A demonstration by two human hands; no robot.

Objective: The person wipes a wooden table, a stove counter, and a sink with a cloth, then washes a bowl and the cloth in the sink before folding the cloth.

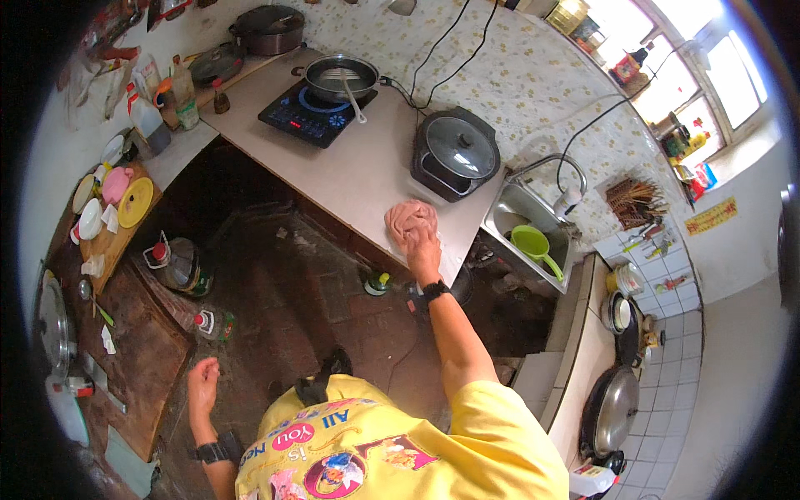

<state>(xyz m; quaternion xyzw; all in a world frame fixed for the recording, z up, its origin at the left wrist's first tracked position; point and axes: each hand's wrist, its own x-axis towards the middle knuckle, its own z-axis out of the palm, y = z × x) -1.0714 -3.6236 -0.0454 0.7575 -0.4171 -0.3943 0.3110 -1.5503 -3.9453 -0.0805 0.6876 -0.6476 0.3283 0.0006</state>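
Note:
My right hand presses a crumpled pink cloth onto the beige countertop, close to its front right corner. Behind the cloth stands a black electric cooker with a glass lid. Farther left on the same counter, a pan rests on a black induction cooktop whose display is lit; a light-handled utensil leans in the pan. My left hand hangs low on the left, above the floor. Its fingers are loosely curled and I see nothing in them.
A steel sink with a green dipper adjoins the counter's right end. Large plastic bottles stand on the floor at left, by a wooden board. A lidded wok sits on the right-hand tiled ledge. Black cords hang behind the counter.

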